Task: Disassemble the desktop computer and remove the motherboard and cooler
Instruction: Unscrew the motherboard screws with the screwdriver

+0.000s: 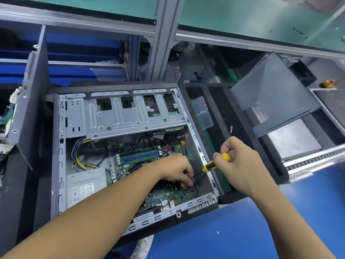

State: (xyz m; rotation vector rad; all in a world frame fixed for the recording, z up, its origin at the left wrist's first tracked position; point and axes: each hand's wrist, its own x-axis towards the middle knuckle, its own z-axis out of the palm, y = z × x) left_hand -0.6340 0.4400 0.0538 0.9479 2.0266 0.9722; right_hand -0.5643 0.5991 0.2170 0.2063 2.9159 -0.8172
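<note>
The right hand [240, 165] grips a yellow-and-black screwdriver [216, 163], its shaft slanting down-left onto the green motherboard [168, 198] in the open grey metal case [60, 152] — where curled fingers of the left hand [175, 171] meet its tip, hold unclear.

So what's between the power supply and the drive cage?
A bundle of yellow, black and blue cables loops between the power supply and the drive cage, left of the motherboard. The head view shows it.
</note>
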